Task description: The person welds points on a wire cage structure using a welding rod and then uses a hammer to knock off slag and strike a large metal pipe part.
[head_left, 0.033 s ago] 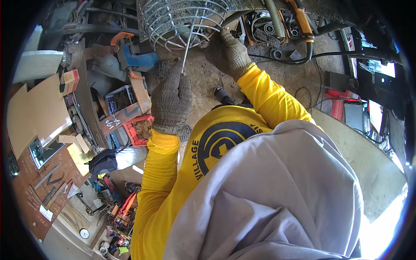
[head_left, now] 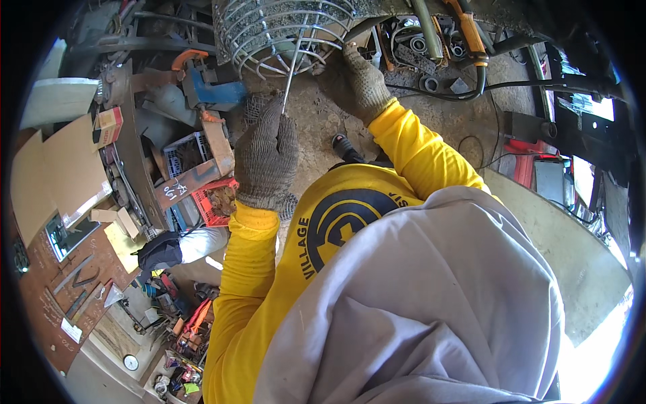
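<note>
A cage of bent metal rods [head_left: 252,42], rounded and basket-like, sits on the rough, speckled bench top at the upper middle. My left hand [head_left: 267,156], in a grey-brown knitted glove, is closed around the lower end of a thin straight metal rod [head_left: 291,75]. That rod slants up across the front of the cage. At the cage's lower right edge is my right hand [head_left: 356,84], gloved too, with its fingers curled by the outer ring. Its fingertips lie partly in shadow, and the grip seems to be on the rim.
Right of the cage lie an orange-handled tool with a cable [head_left: 470,34] and a tray of metal rings and parts [head_left: 417,46]. A blue clamp [head_left: 208,87] stands at left, above a red crate [head_left: 214,202]. Cardboard [head_left: 60,175] and a brown tool board [head_left: 74,296] fill the far left.
</note>
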`<state>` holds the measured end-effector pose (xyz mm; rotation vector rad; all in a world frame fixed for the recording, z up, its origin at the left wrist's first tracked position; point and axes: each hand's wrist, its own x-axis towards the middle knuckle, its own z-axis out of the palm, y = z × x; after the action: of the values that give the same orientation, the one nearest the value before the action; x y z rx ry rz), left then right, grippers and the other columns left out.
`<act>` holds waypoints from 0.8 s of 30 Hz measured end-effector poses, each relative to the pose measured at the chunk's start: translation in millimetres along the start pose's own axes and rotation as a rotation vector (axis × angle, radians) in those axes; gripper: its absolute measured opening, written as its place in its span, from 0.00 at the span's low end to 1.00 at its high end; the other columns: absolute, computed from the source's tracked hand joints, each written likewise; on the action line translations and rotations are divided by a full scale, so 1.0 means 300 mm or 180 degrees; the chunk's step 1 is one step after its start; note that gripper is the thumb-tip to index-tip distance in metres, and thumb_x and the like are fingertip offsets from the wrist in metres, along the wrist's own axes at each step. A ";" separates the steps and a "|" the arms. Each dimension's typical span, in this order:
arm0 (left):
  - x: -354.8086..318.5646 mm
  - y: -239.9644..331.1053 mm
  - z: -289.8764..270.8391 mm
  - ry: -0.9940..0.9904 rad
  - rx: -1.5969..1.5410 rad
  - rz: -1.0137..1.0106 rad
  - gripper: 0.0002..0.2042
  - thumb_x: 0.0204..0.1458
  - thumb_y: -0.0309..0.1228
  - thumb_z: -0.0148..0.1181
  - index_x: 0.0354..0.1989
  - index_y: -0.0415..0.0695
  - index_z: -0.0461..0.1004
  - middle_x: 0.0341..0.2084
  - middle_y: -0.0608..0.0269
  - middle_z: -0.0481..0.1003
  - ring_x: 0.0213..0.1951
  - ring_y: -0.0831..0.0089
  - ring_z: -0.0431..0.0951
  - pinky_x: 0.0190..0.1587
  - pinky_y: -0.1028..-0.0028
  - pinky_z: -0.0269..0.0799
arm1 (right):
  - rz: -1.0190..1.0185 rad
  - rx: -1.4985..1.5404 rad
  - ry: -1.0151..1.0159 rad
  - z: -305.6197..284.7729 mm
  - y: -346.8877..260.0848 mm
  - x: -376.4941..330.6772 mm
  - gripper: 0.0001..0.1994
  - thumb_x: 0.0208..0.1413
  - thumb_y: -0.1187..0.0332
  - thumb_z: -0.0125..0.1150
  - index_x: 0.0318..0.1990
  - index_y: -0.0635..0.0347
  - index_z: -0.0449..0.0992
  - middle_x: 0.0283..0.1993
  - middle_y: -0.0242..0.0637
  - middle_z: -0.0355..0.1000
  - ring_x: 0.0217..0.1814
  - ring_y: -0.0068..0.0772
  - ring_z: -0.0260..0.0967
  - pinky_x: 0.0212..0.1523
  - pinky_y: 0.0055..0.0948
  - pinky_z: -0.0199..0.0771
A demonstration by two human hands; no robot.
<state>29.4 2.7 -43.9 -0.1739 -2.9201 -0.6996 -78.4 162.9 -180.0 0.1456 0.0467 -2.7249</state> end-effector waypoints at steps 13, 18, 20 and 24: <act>-0.004 -0.008 0.001 0.0266 0.0001 0.0230 0.16 0.59 0.28 0.60 0.55 0.42 0.78 0.47 0.48 0.82 0.46 0.52 0.84 0.48 0.61 0.79 | 0.0328 -0.0024 0.0083 -0.010 -0.021 -0.020 0.23 0.71 0.50 0.49 0.60 0.61 0.72 0.60 0.42 0.73 0.62 0.45 0.69 0.64 0.48 0.66; 0.001 -0.007 -0.003 0.0237 -0.0070 0.0207 0.15 0.59 0.28 0.60 0.54 0.42 0.78 0.46 0.48 0.82 0.45 0.52 0.84 0.48 0.62 0.79 | 0.0185 -0.0105 0.0038 -0.006 -0.016 -0.012 0.23 0.72 0.52 0.49 0.59 0.62 0.72 0.61 0.44 0.73 0.62 0.47 0.69 0.64 0.47 0.67; -0.001 -0.010 0.001 0.0258 -0.0067 0.0201 0.15 0.60 0.28 0.60 0.55 0.42 0.78 0.47 0.48 0.82 0.46 0.52 0.84 0.48 0.62 0.79 | 0.0146 -0.0073 -0.0044 -0.006 -0.019 -0.007 0.22 0.72 0.53 0.48 0.59 0.63 0.72 0.61 0.45 0.73 0.63 0.47 0.69 0.64 0.47 0.68; -0.003 0.004 0.001 0.0247 0.0132 0.0210 0.15 0.60 0.29 0.60 0.55 0.43 0.78 0.48 0.48 0.82 0.47 0.52 0.84 0.48 0.62 0.79 | 0.0231 0.0096 -0.0091 -0.032 -0.022 -0.005 0.20 0.74 0.56 0.45 0.61 0.62 0.69 0.61 0.46 0.73 0.63 0.48 0.70 0.65 0.48 0.69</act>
<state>30.4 3.9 -43.8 -0.2324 -2.8383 -0.6210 -78.9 170.1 -189.2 0.1148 -0.0078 -2.6554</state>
